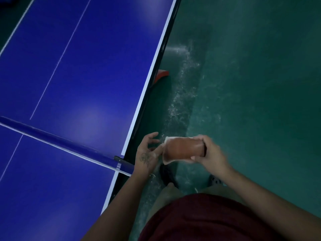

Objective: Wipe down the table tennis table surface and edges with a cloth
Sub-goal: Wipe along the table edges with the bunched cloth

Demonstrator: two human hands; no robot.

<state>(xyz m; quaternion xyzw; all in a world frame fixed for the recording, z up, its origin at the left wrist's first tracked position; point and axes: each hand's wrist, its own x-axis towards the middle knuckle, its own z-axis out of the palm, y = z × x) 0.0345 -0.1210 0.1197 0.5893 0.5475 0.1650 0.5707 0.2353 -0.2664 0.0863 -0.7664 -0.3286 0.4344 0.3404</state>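
Head view, right hand (pixel 209 153) gripping cloth (pixel 182 148), long axis left-right

The folded orange cloth (pixel 182 148), pale at its edges, is gripped in my right hand (pixel 211 153), in the air just beside the long edge of the blue, white-lined desk (pixel 104 75).
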